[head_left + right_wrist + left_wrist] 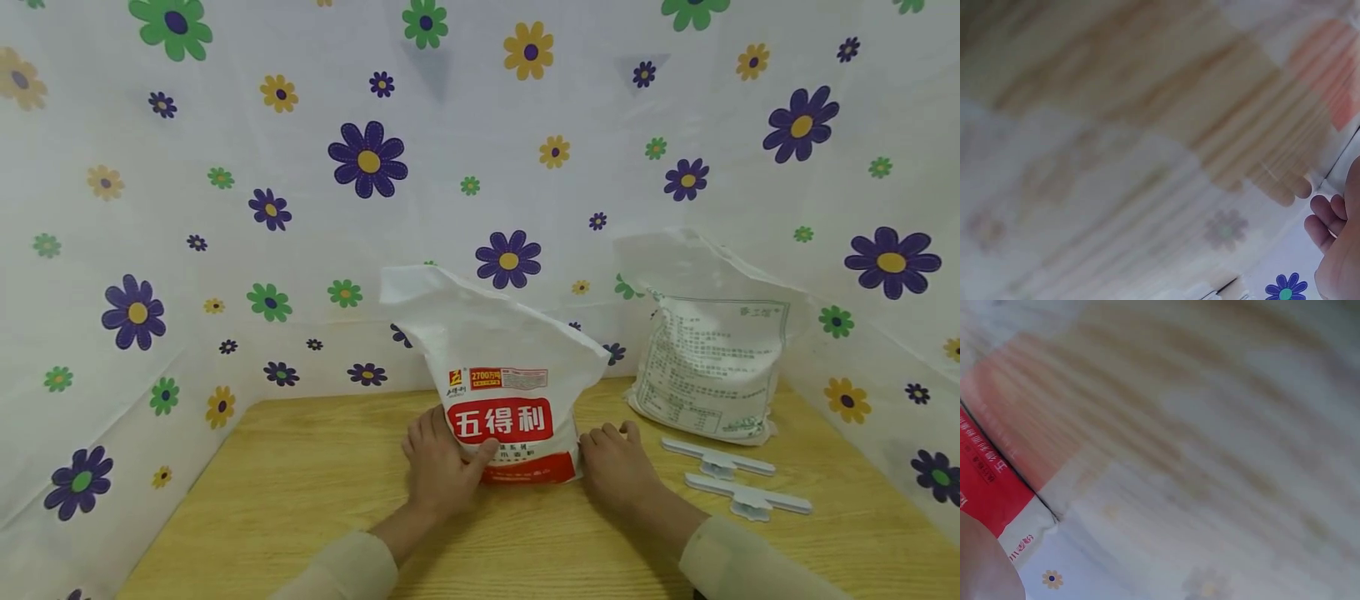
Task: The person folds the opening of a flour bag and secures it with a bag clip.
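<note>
Two pale sleeves (352,562) enter at the near edge of my head feed, over a wooden table (300,483). My left hand (442,462) is clamped on the lower left side of a white-and-red bag (498,421), thumb across its front and fingers round its side. My right hand (618,467) has bent fingers against the bag's lower right edge; I cannot tell whether they pinch it. That bag stands near the table's middle, its slack top peaking toward the left. Right of my right hand I see two white clips (750,496), one nearer than the other. Farther back on the right stands a green-printed bag (712,367). Beyond everything hangs a flowered cloth (450,212).
</note>
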`<state>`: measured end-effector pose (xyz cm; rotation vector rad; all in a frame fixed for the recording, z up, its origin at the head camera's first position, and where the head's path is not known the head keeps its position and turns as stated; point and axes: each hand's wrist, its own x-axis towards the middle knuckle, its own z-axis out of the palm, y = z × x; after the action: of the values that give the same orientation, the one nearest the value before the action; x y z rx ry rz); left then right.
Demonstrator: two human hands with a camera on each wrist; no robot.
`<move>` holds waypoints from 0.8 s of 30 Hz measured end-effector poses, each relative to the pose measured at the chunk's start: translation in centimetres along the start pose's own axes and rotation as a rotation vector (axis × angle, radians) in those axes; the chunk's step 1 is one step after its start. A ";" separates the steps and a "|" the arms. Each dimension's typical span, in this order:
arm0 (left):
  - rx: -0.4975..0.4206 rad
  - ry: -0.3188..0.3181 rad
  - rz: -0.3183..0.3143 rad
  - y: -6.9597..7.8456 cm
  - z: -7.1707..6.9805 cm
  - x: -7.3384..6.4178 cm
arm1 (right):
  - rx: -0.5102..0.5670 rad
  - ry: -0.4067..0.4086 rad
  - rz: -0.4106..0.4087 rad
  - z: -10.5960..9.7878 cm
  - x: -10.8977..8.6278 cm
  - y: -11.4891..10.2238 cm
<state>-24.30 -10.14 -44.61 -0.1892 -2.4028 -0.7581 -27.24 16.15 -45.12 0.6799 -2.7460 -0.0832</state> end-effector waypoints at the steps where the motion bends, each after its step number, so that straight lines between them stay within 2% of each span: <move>1: 0.000 -0.008 -0.015 0.1 0.0 0.0 | 0.005 0.002 -0.001 0.0 -0.1 0.1; 5: -0.009 -0.039 -0.076 0.6 0.0 -0.3 | 0.013 0.025 -0.016 0.0 -0.3 0.3; 10: -0.026 -0.053 -0.107 1.4 0.0 -0.5 | 0.013 0.052 -0.025 0.2 -0.6 0.8; 17: -0.041 -0.042 -0.086 1.9 0.2 -0.7 | 0.012 0.008 -0.012 0.1 -0.8 1.2; 24: -0.014 -0.033 -0.040 1.6 0.5 -0.6 | 0.037 0.007 0.010 0.2 -0.7 1.3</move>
<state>-23.62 -8.53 -44.52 -0.1607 -2.4392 -0.7960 -27.26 17.65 -45.34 0.6753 -2.7504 -0.0283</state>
